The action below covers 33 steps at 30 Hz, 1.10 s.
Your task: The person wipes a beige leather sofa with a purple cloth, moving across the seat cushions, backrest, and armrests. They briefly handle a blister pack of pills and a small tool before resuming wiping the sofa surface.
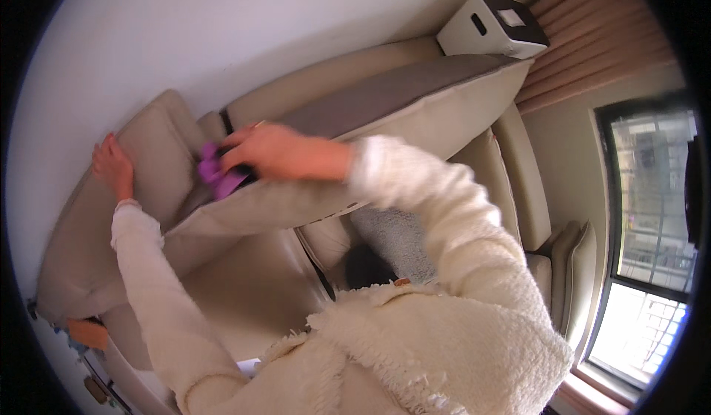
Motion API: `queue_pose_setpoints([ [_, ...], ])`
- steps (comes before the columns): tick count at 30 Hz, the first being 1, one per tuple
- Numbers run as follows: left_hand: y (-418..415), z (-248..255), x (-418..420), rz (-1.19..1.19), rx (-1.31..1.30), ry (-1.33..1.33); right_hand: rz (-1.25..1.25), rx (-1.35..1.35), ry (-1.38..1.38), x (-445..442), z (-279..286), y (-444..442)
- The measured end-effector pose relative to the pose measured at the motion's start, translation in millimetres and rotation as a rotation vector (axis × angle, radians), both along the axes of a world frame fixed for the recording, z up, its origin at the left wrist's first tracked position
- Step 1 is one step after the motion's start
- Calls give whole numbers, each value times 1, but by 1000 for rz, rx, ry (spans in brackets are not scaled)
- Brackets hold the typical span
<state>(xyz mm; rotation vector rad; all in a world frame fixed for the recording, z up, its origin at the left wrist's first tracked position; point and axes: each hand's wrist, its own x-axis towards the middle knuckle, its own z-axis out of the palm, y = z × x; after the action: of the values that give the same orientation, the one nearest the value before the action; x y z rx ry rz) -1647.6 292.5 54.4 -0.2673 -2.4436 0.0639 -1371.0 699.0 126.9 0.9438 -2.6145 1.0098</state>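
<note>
My right hand (272, 151) grips a purple-and-black object (216, 173), blurred and partly covered by my fingers. It is at the left end of a long sofa cushion (355, 107), which has a taupe face and a paler beige side. My left hand (114, 165) lies on the beige upholstered sofa arm (150, 148), holding nothing. The purple object is close to the inner side of that arm.
A white box with a dark top (472, 29) stands at the sofa's far end beside pink curtains (605, 32). A grey textured cloth (394, 237) and a dark round thing (366, 268) are below. At right is a barred window (650, 204); an orange item (88, 333) is lower left.
</note>
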Motion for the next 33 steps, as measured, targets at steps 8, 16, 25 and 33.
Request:
queue_pose_setpoints([
  [8,31,32,13,115,17,-66,-899,391,-199,129,26,421],
  [16,27,32,29,32,-32,-122,-1159,476,-104,100,29,329],
  [25,38,32,33,71,-24,-197,-376,212,239,72,5,156],
  [33,37,49,39,14,37,-150,-1282,183,346,190,-12,398],
])
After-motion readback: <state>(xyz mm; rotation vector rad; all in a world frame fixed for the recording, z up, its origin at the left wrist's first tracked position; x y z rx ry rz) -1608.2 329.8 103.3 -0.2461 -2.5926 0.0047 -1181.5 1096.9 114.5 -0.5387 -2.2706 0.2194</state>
